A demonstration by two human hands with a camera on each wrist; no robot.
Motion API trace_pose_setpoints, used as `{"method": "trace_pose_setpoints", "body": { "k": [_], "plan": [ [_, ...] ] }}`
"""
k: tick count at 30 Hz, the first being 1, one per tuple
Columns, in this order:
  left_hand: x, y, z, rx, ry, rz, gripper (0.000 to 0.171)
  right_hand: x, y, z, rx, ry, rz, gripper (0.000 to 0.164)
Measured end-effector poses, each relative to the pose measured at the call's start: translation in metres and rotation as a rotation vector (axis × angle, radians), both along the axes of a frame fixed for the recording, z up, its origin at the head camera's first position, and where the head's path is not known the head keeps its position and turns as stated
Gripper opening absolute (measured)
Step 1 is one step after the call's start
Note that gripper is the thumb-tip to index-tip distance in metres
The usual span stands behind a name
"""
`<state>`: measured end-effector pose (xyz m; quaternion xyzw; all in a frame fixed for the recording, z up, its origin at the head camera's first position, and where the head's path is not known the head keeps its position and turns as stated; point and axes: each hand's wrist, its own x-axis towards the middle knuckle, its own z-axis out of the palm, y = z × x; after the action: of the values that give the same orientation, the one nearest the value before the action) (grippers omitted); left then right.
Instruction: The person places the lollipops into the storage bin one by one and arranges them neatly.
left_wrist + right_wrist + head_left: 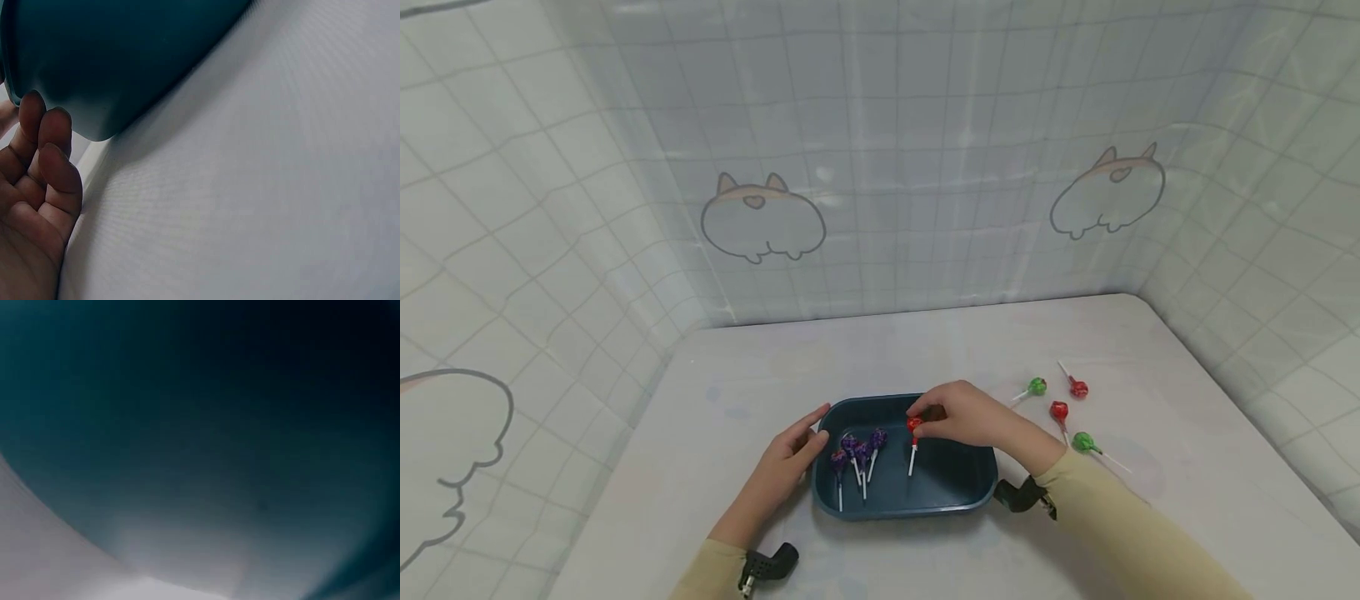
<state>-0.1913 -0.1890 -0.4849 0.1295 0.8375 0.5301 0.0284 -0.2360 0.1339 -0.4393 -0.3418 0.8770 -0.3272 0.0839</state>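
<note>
A dark teal tray [951, 505] stands on the table, its outer wall [137, 56] filling the top of the left wrist view. My left hand [787, 459] grips its left edge, thumb over the rim and bent fingers [59, 178] along the outside. Over the tray's middle, my right hand [958, 414] pinches a red lollipop [914, 423] by its wrapped head, white stick pointing towards me. Several purple lollipops [862, 452] lie in the tray's left part. In the right wrist view only the tray's blurred wall [187, 475] shows; the hand is out of sight there.
Right of the tray, on the white table [760, 367], lie a green lollipop [1037, 386], a red lollipop [1078, 389], another red one [1059, 410] and another green one [1083, 442]. A grid-patterned curtain [910, 250] hangs behind and at both sides.
</note>
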Motion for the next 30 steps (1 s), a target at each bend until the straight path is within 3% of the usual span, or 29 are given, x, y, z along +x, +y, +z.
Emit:
{"method": "trace_pose_setpoints", "body": {
  "k": [6,19,25,30],
  "plan": [
    [0.000,0.001,0.000,0.006,-0.011,0.004,0.046,-0.001,-0.011,-0.008,0.010,-0.039,0.027,0.020],
    [0.000,0.000,0.000,0.009,-0.015,0.001,0.047,0.001,-0.035,-0.027,0.084,0.027,0.077,0.018],
    [-0.001,-0.002,0.003,0.001,-0.005,-0.020,0.049,0.002,-0.042,-0.027,0.084,0.045,0.083,0.018],
    [-0.011,-0.007,-0.019,-0.007,0.004,-0.007,0.048,0.003,-0.042,-0.027,0.085,0.032,0.076,0.014]
  ]
}}
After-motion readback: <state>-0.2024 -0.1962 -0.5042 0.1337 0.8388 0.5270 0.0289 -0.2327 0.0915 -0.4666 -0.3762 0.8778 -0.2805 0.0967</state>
